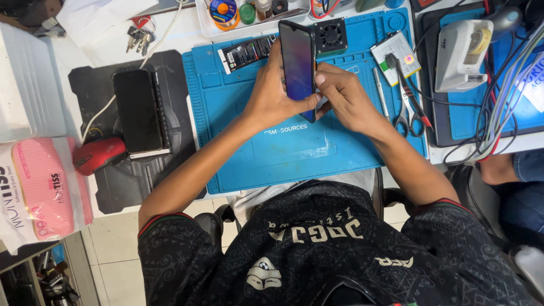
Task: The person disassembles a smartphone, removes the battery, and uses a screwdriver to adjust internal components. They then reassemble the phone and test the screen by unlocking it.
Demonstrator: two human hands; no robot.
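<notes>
Now the left hand (271, 97) clamps the dark smartphone (298, 63) upright on its edge over the blue mat (294, 153), and the right hand's (343, 97) fingers (322, 79) pinch its 3 o'clock edge. Uneven pressure there could probably crack the screen, or the phone may slip.

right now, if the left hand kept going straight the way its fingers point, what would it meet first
The left hand grips the phone and points up the blue mat. Straight on, it would likely meet the black tube first, though depth is unclear.
</notes>
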